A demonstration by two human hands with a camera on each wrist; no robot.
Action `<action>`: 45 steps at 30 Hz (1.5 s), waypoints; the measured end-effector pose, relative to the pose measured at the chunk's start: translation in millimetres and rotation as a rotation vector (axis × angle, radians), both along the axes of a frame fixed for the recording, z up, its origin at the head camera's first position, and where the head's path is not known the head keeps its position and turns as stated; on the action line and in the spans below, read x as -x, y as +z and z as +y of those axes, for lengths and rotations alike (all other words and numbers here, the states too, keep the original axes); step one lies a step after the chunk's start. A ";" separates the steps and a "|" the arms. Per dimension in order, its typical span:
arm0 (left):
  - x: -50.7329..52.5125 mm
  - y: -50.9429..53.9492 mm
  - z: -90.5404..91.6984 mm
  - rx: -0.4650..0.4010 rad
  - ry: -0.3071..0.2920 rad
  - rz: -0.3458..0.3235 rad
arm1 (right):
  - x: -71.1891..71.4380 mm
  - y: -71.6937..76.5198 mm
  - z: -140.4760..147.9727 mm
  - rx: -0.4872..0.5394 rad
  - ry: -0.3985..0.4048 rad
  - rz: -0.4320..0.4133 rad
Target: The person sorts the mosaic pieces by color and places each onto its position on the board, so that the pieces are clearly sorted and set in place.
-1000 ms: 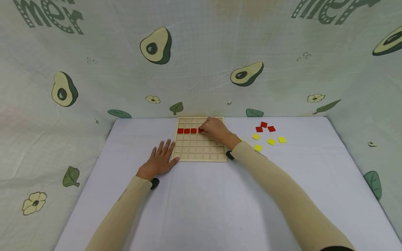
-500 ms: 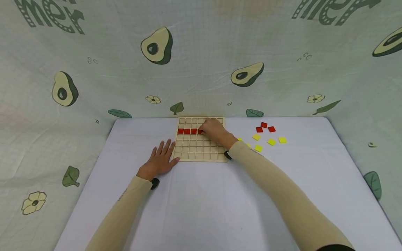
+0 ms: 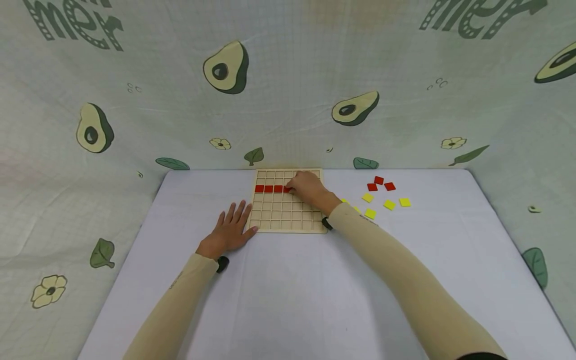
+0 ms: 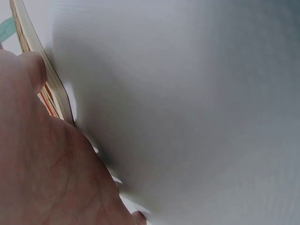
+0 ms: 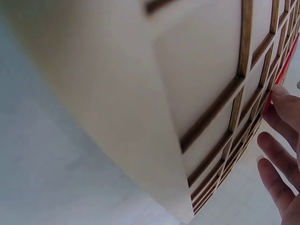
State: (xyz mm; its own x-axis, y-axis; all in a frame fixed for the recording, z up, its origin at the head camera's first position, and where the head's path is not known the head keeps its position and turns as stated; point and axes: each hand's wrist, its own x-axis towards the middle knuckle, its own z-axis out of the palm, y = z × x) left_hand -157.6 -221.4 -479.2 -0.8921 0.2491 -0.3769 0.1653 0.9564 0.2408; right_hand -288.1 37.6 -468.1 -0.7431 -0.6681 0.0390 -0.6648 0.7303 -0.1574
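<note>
A pale wooden grid board (image 3: pixel 288 215) lies at the table's far edge in the head view. Three red square tiles (image 3: pixel 268 189) sit side by side in one row, starting from its left side. My right hand (image 3: pixel 308 187) is over the board, its thumb and index finger pinching a fourth-cell red tile (image 5: pixel 268 103) at the end of that row. The other fingers hang loosely apart in the right wrist view. With fingers spread, my left hand (image 3: pixel 227 232) rests flat at the board's near left corner, fingertips and thumb touching its edge.
Right of the board lie several loose yellow tiles (image 3: pixel 389 204), some partly hidden by my right forearm. Behind them are three loose red tiles (image 3: pixel 372 187). A printed cloth (image 3: pixel 288 125) rises behind the white table (image 3: pixel 288 290).
The red tile under my right fingers has gone from slightly askew to lined up with the row. My right wrist has shifted slightly left; my left hand stays put.
</note>
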 end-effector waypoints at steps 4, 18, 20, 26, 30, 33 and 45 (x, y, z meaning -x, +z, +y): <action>0.1 -1.1 0.1 -0.002 -0.001 -0.004 | -1.1 0.4 4.0 -0.003 0.013 -0.006; 1.2 -6.4 -0.5 -0.008 -0.002 -0.006 | -8.5 -0.3 21.2 0.033 0.001 -0.085; 2.9 -10.7 -1.3 0.003 -0.005 -0.006 | -9.1 -1.0 28.2 0.059 -0.018 -0.089; 8.6 -19.5 -5.1 -0.004 -0.004 0.002 | -10.5 4.0 60.1 0.113 -0.094 -0.080; 7.2 -12.4 -4.6 -0.005 -0.002 -0.017 | -15.6 11.4 90.4 0.139 -0.148 -0.073; 5.8 -6.9 -4.6 -0.007 0.004 -0.025 | -19.7 16.5 113.0 0.154 -0.178 -0.066; 7.9 -19.2 -9.1 -0.038 -0.021 0.022 | -31.5 6.0 201.3 0.165 -0.266 0.046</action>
